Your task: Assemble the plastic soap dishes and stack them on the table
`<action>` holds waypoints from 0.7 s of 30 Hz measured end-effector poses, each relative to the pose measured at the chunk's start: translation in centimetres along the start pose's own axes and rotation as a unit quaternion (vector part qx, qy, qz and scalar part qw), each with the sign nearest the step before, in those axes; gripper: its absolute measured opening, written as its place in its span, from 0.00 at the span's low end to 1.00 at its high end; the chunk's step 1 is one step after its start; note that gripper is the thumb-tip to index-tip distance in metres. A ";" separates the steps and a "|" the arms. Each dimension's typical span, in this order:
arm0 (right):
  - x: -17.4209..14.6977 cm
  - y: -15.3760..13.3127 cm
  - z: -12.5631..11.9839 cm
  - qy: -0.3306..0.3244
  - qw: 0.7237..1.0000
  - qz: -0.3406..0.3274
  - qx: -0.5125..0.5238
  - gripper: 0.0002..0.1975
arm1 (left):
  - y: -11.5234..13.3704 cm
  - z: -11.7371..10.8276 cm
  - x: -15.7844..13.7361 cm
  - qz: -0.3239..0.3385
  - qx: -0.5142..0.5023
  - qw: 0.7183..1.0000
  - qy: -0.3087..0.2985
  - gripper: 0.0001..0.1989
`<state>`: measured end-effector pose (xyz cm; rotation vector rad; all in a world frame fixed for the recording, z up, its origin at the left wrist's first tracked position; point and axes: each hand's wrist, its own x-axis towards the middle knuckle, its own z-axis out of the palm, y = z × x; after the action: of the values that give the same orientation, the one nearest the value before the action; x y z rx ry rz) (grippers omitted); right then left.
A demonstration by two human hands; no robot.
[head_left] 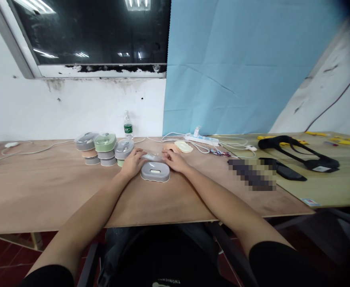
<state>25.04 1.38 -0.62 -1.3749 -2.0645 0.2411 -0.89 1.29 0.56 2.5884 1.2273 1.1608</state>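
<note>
A grey oval box (155,172) with a pale slot in its top sits on the table in front of me. Just behind it lies a crinkled clear plastic bag (153,156), spread between my two hands. The fingers of my left hand (133,162) are closed on the bag's left side, close to the stacked boxes. On the opposite side, my right hand (175,160) pinches the bag's other edge. Past the right fingers, a peach lid-like piece (171,148) and a cream one (183,147) lie on the table.
Stacks of grey, green and peach boxes (105,142) stand left of my hands. A water bottle (128,126) is against the wall. Behind run a power strip (201,139) and white cables. A black frame-like object (297,153) rests on the yellowish table at right.
</note>
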 end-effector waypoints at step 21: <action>0.0 0.2 0.1 0.019 0.998 -0.065 -0.019 0.08 | 0.0 0.4 0.0 0.023 -0.021 0.994 -0.106 0.22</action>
<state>25.14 1.53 -0.79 -1.2517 -2.1273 0.1211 -0.61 1.37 0.26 2.6405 1.0925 0.8789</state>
